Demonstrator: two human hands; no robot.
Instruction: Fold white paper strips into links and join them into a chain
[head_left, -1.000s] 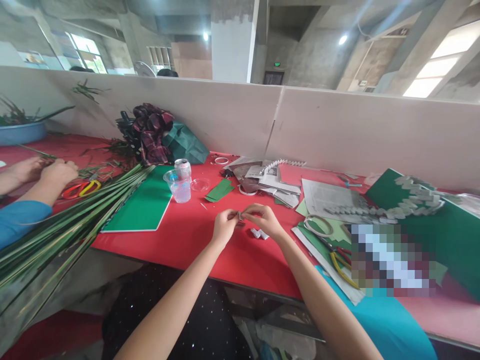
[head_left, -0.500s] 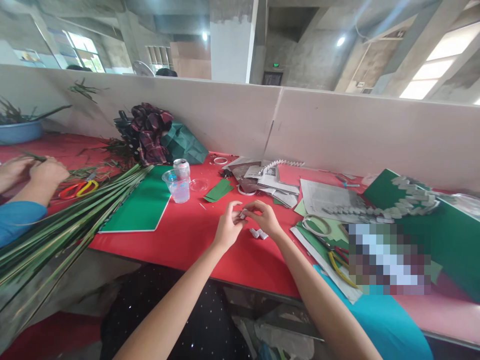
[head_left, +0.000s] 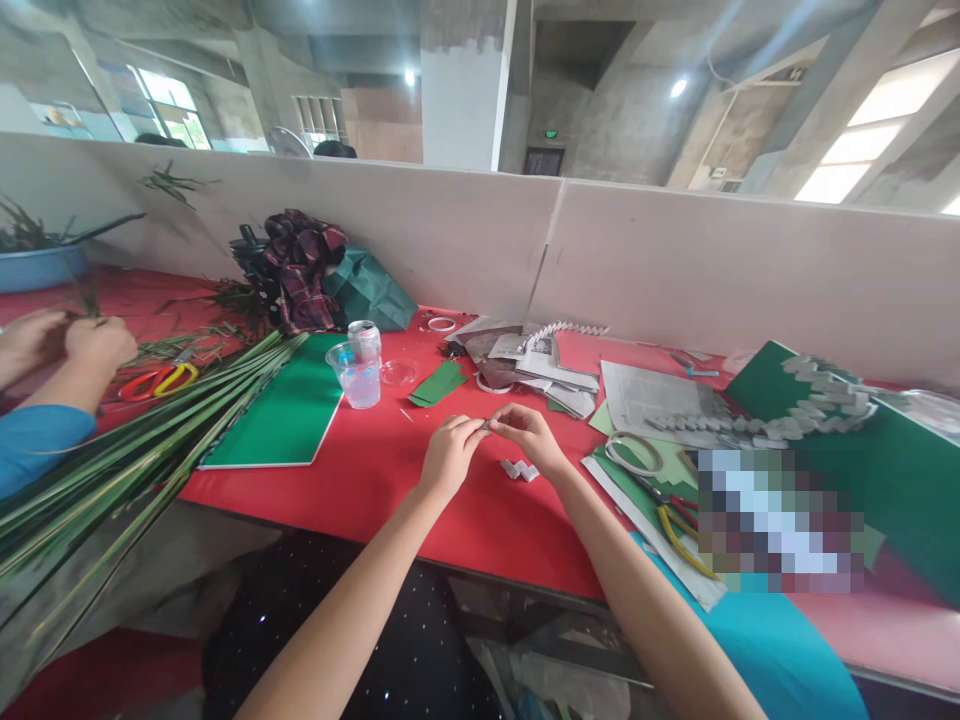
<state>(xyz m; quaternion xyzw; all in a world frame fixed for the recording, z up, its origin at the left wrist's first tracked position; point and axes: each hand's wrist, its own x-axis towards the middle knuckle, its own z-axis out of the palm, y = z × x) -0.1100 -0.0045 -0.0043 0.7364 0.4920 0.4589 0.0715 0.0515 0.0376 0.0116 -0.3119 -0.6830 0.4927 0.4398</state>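
Note:
My left hand (head_left: 448,454) and my right hand (head_left: 529,437) meet over the red table (head_left: 390,470), fingertips pinched together on a small folded paper piece (head_left: 487,427). Two more folded paper pieces (head_left: 520,468) lie on the cloth just below my right hand. A long chain of folded paper pieces (head_left: 787,415) curls across newspaper and a green sheet at the right.
A plastic cup (head_left: 357,376) and a can (head_left: 366,340) stand by a green board (head_left: 289,410). Long green leaves (head_left: 135,450) lie at the left, where another person's hands (head_left: 67,345) work near orange scissors (head_left: 154,380). Pliers (head_left: 679,525), tape rings and papers clutter the right. A partition wall (head_left: 637,260) backs the table.
My left fingers, spread half a second ago, have closed back onto the paper piece. Both hands stay in the same spot. The other person's hands shifted slightly.

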